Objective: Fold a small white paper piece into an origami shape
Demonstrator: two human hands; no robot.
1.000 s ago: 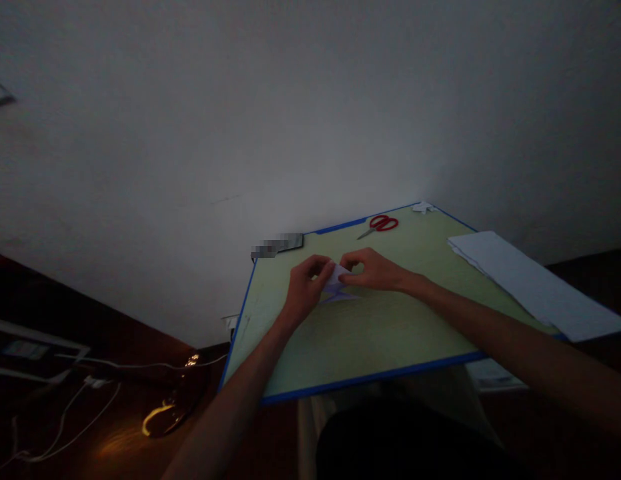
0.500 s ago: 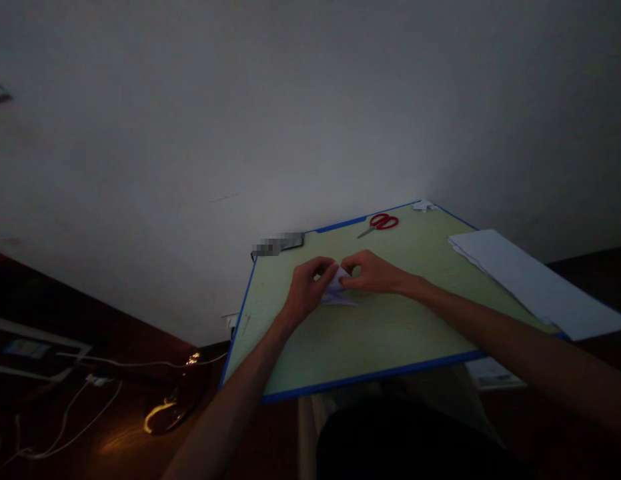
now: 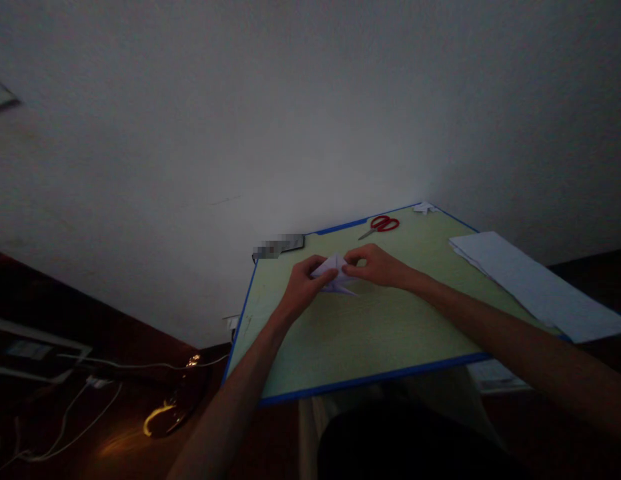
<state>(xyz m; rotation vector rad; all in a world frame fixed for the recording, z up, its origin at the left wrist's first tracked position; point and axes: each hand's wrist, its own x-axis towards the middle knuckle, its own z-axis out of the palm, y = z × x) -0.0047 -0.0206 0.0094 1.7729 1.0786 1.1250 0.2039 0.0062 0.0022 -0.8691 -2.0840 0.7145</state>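
A folded piece of white paper, with a peaked top and a pointed flap at the lower right, is held above the middle of the table. My left hand grips its left side, thumb across the front and fingers behind. On the right side my right hand pinches the paper between thumb and fingers. Part of the folds is hidden behind the fingertips. Beyond my hands lie scissors with red handles, their blades pointing to the lower left.
The pale green table has a blue edge and stands against the wall. White sheets overhang its right side. Small paper pieces lie at the far corner, a dark flat device at the back left. White cables run at lower left.
Both hands have risen slightly with the paper. Its peaked upper part now shows wider between my hands, and my left thumb lies across its front.
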